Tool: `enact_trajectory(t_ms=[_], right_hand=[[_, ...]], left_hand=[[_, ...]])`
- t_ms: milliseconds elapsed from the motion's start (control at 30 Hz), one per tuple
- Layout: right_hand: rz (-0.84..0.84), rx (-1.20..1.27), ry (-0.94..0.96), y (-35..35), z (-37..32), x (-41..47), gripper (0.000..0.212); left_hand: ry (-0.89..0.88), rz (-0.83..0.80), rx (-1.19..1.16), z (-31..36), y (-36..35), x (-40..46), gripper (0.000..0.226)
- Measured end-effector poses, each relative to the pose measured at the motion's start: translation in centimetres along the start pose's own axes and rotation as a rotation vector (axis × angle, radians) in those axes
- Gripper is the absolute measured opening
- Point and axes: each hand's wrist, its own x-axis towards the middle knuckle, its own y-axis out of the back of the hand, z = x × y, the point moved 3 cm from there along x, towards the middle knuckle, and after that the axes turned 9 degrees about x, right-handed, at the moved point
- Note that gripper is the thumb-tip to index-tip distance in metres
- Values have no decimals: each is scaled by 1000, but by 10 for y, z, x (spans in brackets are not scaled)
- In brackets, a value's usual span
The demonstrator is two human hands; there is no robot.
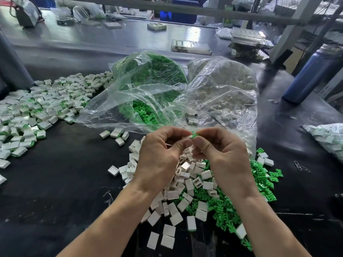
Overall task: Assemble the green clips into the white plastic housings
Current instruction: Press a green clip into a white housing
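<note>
Both hands meet just above the centre of the view, over a black desk (55,191). The left hand (159,156) has its fingers curled around a white housing (188,137), of which only a sliver shows at the fingertips; the right hand (220,153) pinches a green clip (194,135) between thumb and forefinger, the clip touching the housing's end at the point where the two hands come together. How far the clip sits inside the housing cannot be told. Directly under the hands, toward 6 o'clock, lies a loose heap of white housings (183,193), and beside it toward 4 o'clock a spread of loose green clips (222,210), the two heaps mingling at their edges. At 12 o'clock from the hands stand two clear plastic bags: the left bag (148,78) full of green clips, its mouth spilling open toward the hands, and the right bag (228,86) holding white housings. At 9 to 10 o'clock a wide pile of finished pieces (37,108), white with green showing at one end, covers the desk. At 3 o'clock a further clear bag of white-and-green pieces (328,138) lies at the frame edge, with some paper clips (301,166) near it. A blue cylinder (315,75) stands at 2 o'clock.
</note>
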Motion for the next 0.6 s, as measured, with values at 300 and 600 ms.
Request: enact_trajectory(t_ms=[300,600], right_hand=[[-148,-130,-62,4,-1,2,7],[-45,-111,106,-4,-9,-4,5]], left_hand=[[-12,-30,60,-5,8,2,14],[46,-7,-182,-3,6,5,8]])
